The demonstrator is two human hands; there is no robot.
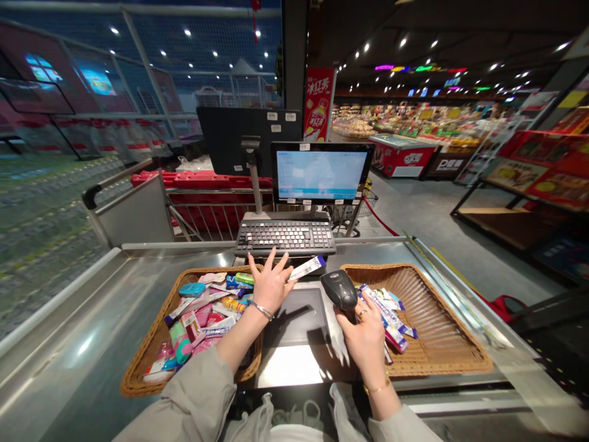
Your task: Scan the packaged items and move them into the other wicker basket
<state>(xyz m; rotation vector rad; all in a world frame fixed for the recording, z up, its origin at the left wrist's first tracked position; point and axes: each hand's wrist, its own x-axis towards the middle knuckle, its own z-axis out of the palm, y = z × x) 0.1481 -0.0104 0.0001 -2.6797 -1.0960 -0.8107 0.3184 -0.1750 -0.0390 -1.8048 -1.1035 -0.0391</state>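
My left hand [271,283] hovers at the keyboard's [286,237] front edge, its fingers spread, while a slim white and purple candy stick pack [307,268] juts out from beside the thumb, barcode side up. A black barcode scanner [339,290] is gripped in my right hand [365,334], its head tilted toward the left. Left of my left wrist, a wicker basket [138,350] holds many small mixed packets. Under and beyond my right hand, another wicker basket [442,325] has several similar stick packs [389,316] at its left end.
Behind the keyboard stands a lit monitor [319,175], with a second dark screen [234,141] turned away on a post. A flat grey plate [297,316] is set in the metal counter [87,344] between the baskets. Trolleys and shop shelves lie beyond.
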